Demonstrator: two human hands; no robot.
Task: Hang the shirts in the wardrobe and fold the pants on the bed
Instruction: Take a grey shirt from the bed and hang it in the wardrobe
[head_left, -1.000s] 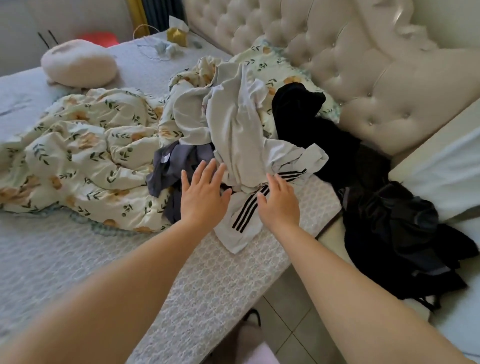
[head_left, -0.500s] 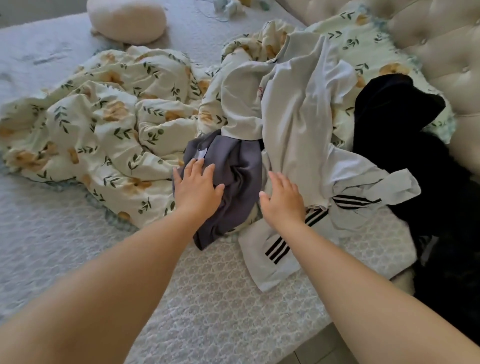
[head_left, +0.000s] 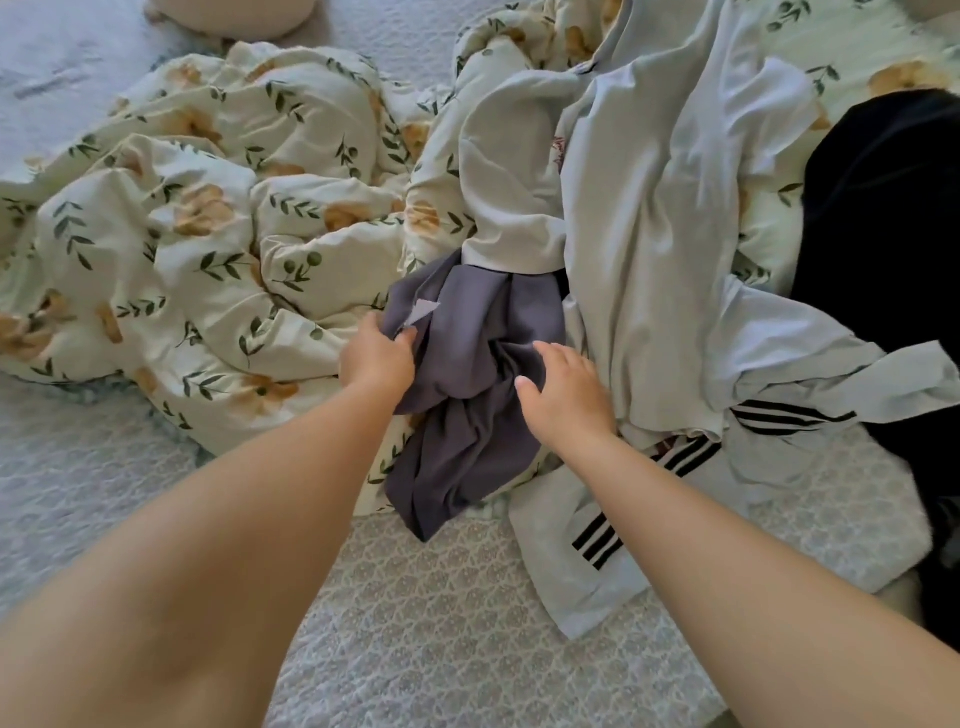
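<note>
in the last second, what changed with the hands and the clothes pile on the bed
Both hands moved left, off the white striped garment and onto the grey garment. The left hand took hold of its left edge by the label; the right hand came to rest on its bunched middle. The grey garment is not lifted yet. The floral quilt and black clothes lie as before.

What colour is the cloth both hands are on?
The cloth is dark greyish purple, clearest in the head view.
</note>
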